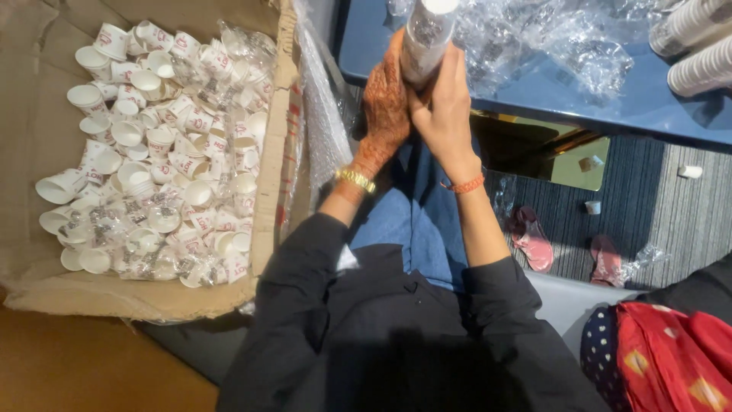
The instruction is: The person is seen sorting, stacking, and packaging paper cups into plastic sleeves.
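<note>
Above my lap, both my hands close round a plastic-sleeved stack of white paper cups (425, 34): left hand (383, 107) and right hand (444, 107) side by side, steadying it upright beside the dark blue worktop (534, 95), loose cups filling the cardboard box (30, 145) at left.

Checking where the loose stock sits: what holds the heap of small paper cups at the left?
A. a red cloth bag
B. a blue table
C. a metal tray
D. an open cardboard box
D: the loose cups lie heaped inside the open cardboard box, while both hands, left and right, grip a wrapped cup stack beside it.
</note>
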